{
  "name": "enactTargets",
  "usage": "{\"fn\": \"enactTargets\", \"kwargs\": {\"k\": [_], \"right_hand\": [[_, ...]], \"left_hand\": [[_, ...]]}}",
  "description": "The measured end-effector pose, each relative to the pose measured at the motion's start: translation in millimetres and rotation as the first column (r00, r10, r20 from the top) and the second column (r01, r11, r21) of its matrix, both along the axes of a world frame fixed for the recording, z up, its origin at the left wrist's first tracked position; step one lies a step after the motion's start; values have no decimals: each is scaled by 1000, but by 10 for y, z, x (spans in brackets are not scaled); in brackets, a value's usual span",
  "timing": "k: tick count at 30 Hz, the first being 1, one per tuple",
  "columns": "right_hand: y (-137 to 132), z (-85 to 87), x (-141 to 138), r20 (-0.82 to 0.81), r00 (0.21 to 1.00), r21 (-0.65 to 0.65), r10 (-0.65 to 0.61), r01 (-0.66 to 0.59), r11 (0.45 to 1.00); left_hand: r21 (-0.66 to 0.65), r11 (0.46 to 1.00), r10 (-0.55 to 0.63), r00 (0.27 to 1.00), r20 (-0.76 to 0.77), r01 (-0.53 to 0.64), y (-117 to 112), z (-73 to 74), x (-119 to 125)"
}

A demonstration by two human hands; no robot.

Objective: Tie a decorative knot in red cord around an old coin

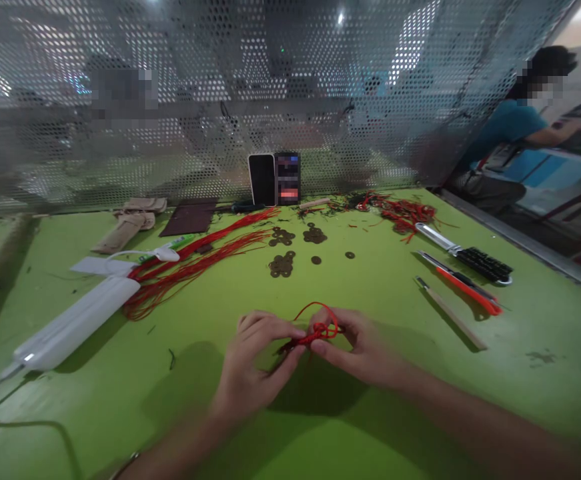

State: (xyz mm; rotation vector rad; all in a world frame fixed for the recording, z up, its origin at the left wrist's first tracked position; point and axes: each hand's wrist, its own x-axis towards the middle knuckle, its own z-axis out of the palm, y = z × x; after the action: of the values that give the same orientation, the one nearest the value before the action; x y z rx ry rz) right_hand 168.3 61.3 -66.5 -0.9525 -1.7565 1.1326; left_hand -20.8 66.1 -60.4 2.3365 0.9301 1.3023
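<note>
My left hand [253, 363] and my right hand [357, 347] meet over the green table [320, 440] near its front middle. Both pinch a red cord knot [317, 329] between fingertips, with a loop of cord arching above it. The fingers of each hand are curled and pressed on the cord. A bundle of long red cords [190, 263] lies to the left behind my hands. Several small piles of dark round coins [283, 263] sit beyond the knot.
A white power bank [70, 327] with cable lies at left. A knife [465, 257], an orange cutter [465, 287] and a thin stick [453, 315] lie at right. Two phones [275, 179] lean on a perforated metal screen. Red cord scraps [403, 212] sit behind. A person sits far right.
</note>
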Motion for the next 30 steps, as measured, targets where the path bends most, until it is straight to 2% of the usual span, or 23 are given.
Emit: {"fn": "enactTargets", "kwargs": {"k": [8, 13, 19, 24, 30], "right_hand": [[21, -27, 5, -61, 997, 75, 43, -39, 996], [39, -35, 26, -18, 998, 93, -66, 67, 993], [27, -9, 11, 28, 996, 64, -81, 79, 995], [25, -13, 0, 44, 996, 87, -77, 73, 994], [21, 10, -10, 59, 995, 108, -77, 71, 992]], "left_hand": [[24, 1000, 10, 998, 59, -12, 15, -39, -9], [-40, 999, 17, 998, 59, -15, 11, -27, -8], [-70, 998, 10, 1000, -7, -10, 11, 11, 12], [-37, 999, -5, 1000, -18, 4, 13, 29, 19], [-66, 998, -25, 1000, -10, 25, 12, 20, 29]]}}
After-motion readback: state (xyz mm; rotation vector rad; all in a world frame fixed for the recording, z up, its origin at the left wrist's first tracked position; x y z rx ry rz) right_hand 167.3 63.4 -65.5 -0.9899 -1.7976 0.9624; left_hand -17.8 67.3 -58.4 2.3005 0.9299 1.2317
